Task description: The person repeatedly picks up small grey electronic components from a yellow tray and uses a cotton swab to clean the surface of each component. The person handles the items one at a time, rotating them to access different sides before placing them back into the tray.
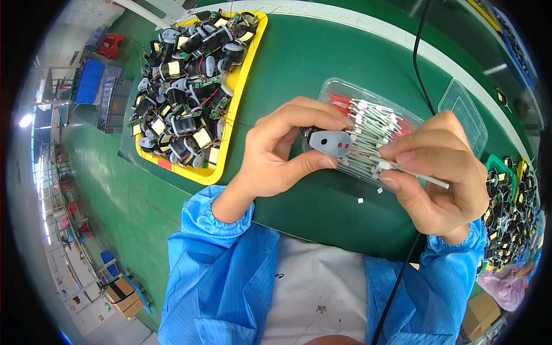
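My left hand [282, 149] pinches a small black part with a grey oval plate [329, 142] between thumb and fingers. My right hand [443, 172] holds a thin white sleeved wire [414, 174] by thumb and forefinger, its tip meeting a hole in the grey plate. Both hands hover above a clear plastic tray [460, 106] filled with several red wires with white sleeves [374, 123]. Blue sleeves cover both forearms.
A yellow tray [238, 92] at the upper left is heaped with black coil parts and small green boards. More such parts lie at the right edge [506, 213]. A black cable [422, 75] crosses the green bench. Small white bits [360, 200] lie loose on the bench.
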`<act>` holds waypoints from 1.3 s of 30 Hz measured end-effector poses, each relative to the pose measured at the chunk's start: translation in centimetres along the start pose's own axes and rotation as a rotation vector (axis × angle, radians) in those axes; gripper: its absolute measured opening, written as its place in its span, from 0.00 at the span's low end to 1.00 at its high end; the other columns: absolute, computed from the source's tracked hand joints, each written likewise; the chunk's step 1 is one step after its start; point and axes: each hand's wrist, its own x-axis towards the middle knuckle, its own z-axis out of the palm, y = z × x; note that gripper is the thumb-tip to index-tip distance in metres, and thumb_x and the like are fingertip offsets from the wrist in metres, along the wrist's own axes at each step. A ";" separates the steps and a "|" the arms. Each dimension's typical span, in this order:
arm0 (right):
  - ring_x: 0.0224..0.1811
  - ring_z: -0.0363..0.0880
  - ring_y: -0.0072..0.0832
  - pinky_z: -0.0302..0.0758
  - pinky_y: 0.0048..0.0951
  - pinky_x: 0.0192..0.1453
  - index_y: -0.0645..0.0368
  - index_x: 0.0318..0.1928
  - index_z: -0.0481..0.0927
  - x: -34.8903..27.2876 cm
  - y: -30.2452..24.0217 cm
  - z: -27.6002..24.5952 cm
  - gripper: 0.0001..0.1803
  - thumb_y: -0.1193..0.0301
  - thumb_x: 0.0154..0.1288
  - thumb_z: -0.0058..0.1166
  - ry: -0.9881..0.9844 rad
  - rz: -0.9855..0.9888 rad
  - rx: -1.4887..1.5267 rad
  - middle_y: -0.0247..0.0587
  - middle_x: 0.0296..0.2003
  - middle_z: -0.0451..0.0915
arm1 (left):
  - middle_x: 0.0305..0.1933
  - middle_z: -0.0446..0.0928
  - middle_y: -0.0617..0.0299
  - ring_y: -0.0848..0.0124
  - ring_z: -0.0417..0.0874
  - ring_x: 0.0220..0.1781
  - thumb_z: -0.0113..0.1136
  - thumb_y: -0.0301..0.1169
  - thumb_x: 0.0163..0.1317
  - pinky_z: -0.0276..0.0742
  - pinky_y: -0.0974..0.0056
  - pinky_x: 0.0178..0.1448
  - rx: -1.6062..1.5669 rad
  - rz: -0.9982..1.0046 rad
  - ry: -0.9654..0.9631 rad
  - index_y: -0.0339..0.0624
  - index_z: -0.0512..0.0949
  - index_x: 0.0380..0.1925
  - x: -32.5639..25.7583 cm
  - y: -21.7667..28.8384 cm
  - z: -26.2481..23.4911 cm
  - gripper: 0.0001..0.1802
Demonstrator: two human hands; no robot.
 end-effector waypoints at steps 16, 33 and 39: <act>0.29 0.74 0.32 0.67 0.30 0.30 0.59 0.37 0.73 -0.4 -1.1 0.8 0.20 0.82 0.44 0.68 0.054 -0.008 -0.090 0.46 0.35 0.82 | 0.46 0.76 0.46 0.56 0.78 0.51 0.69 0.32 0.53 0.76 0.56 0.53 -0.003 -0.003 0.027 0.35 0.72 0.44 -0.1 0.1 0.1 0.22; 0.28 0.70 0.29 0.66 0.29 0.32 0.61 0.38 0.73 -0.2 0.1 0.3 0.16 0.79 0.49 0.66 0.032 -0.006 0.030 0.49 0.33 0.82 | 0.46 0.76 0.47 0.55 0.78 0.51 0.70 0.32 0.52 0.75 0.54 0.54 0.008 -0.015 0.016 0.37 0.72 0.43 0.0 0.2 0.0 0.22; 0.28 0.72 0.30 0.66 0.29 0.31 0.59 0.38 0.74 -0.2 -0.5 0.6 0.17 0.79 0.48 0.67 0.054 -0.014 -0.020 0.47 0.33 0.82 | 0.46 0.76 0.47 0.54 0.78 0.51 0.70 0.33 0.52 0.75 0.53 0.54 -0.008 -0.029 0.037 0.38 0.72 0.43 -0.1 0.3 0.1 0.22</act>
